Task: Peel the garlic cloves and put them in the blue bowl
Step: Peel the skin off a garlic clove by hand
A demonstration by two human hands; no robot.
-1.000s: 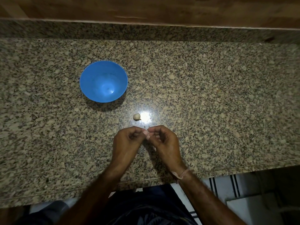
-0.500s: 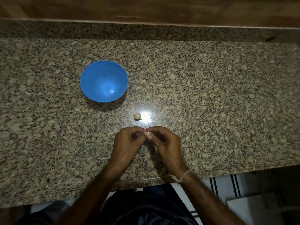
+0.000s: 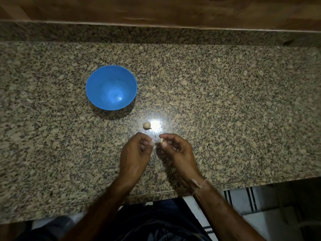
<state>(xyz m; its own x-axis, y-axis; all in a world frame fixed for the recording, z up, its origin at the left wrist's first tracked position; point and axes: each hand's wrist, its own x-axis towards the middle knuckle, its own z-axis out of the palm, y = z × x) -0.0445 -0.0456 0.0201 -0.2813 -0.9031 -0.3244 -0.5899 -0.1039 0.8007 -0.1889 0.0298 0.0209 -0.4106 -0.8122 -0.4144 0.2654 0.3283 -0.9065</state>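
Speckled granite counter (image 3: 225,101) beneath us carries the round blue plastic bowl (image 3: 97,94), empty. Our right hand (image 3: 175,148) pinches a small pale garlic clove (image 3: 161,140); our left hand (image 3: 137,152) curls, round something or nothing, we cannot tell. Best we peel from the tip, pinch firm.

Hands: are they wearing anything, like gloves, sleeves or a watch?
No gloves or sleeves show on either arm. The left hand wears nothing. The right hand has a thin pale band tied round its wrist, with a knot.
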